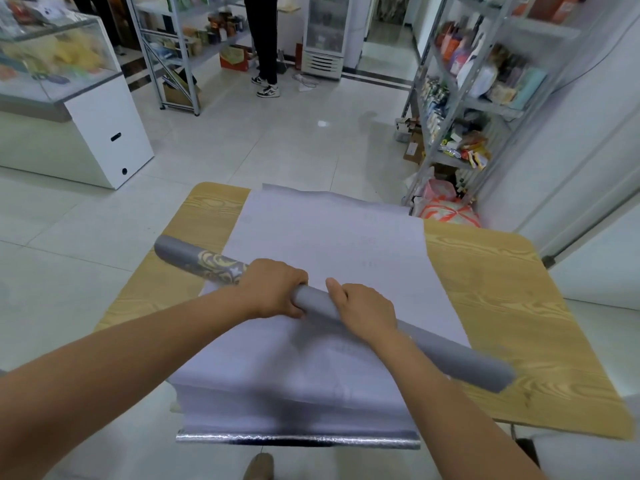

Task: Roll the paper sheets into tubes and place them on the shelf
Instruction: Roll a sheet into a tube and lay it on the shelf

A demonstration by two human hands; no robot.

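Both-handed, left hand (275,289) and right hand (365,311) around grey tube (315,297)

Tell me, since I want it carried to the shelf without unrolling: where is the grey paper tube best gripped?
Around its middle, coming down from above and wrapping over it. The grey paper tube is long, thin and runs diagonally over the white sheets, so a central hold probably balances both ends. The left hand and right hand grip there.
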